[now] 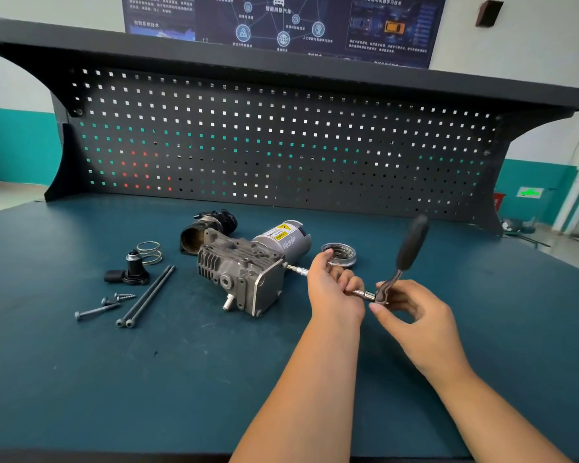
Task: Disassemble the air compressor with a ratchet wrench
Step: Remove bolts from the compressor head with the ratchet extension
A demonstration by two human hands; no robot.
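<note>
A: Right, where are the hands?

B: The left hand (331, 289) is wrapped around the extension bar (360, 292) of the ratchet wrench (411, 248), fingers curled shut on the shaft. The right hand (415, 315) pinches the ratchet head, thumb and fingertips closed on it, with the black handle sticking up and away from the person.

A: And the bit end?

B: The chrome tip (296, 270) runs out past the left hand and meets a fastener on the right-hand face of the air compressor (241, 275). Whether it is fully seated I cannot tell.

A: Where does the compressor sit?

B: On the blue-green workbench mat (214, 379), about centre, finned grey housing toward the person, its cylindrical motor (283, 242) with a yellow label pointing back. Just behind it lies a black tubular part (208, 228).

A: Loose parts?

B: A round silver cap (340, 253) lies just beyond the left hand. Left of the compressor: two long black bolts (146, 297) side by side, a shorter grey bolt (96, 310), small screws (124, 296), a black fitting (131, 269), and a coil spring (150, 252) touching it. The perforated back panel (281, 142) stands at the far edge of the bench.
</note>
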